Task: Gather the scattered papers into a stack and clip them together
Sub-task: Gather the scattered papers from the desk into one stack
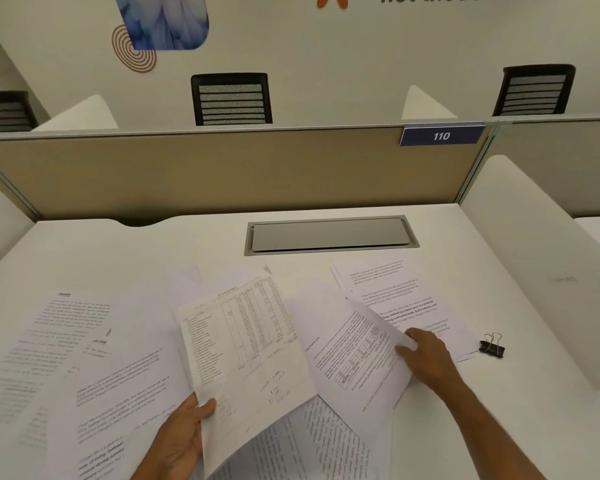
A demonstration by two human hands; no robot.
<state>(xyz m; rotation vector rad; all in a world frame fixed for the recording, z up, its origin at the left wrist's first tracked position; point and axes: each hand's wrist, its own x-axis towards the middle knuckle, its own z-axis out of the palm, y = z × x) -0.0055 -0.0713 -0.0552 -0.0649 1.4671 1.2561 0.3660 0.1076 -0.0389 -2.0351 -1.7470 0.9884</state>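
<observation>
The papers (118, 375) lay scattered over the white worktop (516, 271), and many of them overlapped. The left hand (184, 434) held a table sheet (243, 341) by its near edge, with the thumb on top, and this sheet was raised above the others. The right hand (426, 358) gripped the right edge of a form sheet (357, 358), its fingers curled around it. A black clip (492, 346) stood on the worktop just right of the papers, near the right hand but not touching it. A grey hatch (329, 234) was behind the papers.
</observation>
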